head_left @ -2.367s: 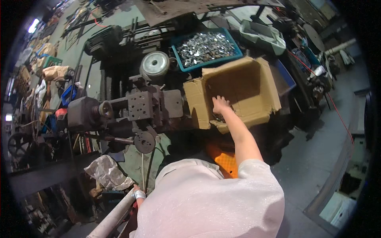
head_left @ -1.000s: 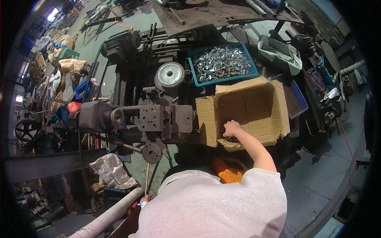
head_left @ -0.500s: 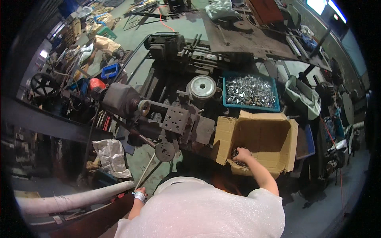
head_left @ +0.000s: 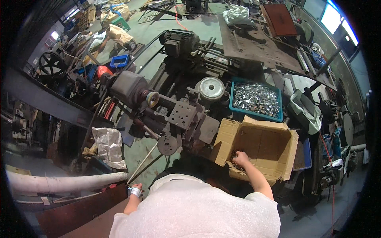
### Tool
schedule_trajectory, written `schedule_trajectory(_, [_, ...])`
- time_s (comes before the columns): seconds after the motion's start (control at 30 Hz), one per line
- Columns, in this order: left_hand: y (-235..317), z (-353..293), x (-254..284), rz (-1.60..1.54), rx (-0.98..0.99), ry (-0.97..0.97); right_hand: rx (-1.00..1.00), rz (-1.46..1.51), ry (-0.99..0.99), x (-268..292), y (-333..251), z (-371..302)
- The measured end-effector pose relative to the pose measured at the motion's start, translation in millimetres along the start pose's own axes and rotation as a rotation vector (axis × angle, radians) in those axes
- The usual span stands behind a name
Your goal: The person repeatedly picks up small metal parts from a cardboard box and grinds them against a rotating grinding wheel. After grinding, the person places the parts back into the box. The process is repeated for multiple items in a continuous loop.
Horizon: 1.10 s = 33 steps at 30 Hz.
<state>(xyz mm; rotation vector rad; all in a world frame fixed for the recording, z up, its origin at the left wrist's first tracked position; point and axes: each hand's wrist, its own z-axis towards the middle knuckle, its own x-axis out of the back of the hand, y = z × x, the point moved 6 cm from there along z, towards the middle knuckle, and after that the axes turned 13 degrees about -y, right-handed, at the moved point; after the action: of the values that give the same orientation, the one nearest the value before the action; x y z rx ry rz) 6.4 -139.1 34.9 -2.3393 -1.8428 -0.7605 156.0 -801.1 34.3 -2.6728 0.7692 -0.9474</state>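
Fingers (head_left: 236, 160) of right hand (head_left: 241, 158) stay near-left in cardboard box (head_left: 266, 143), curled, hold unclear, so work stays there; left hand (head_left: 136, 189) unreadable.

I can't make out any readable text, label, brand, number or sign through my remote head view.

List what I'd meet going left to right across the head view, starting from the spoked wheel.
Spoked wheel → left hand → drilled disc → pale metal disc → right hand, inside the cardboard box → lined bin.
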Motion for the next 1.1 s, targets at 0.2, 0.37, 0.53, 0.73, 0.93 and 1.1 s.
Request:
schedule_trajectory(0.2, [-22,49,1,-0.095,-0.028,-0.071,-0.018,0.600,-0.076,1,13,-8])
schedule_trajectory(0.37, [1,66,17,-0.235,-0.249,0.022,-0.062,1.032,-0.040,10,20,-25])
schedule_trajectory(0.53, [80,44,61,-0.286,-0.524,0.024,-0.171,1.173,0.176,22,46,-39])
schedule_trajectory(0.73, [267,-160,25,-0.573,-0.868,-0.812,0.160,1.440,0.366,59,3,-110])
schedule_trajectory(0.93, [341,-218,-74,-0.427,-0.695,-1.282,0.534,1.313,0.177,86,-220,-190])
schedule_trajectory(1.1, [328,-240,-103,-0.706,-0.070,-1.872,0.669,0.918,0.068,38,-398,-193])
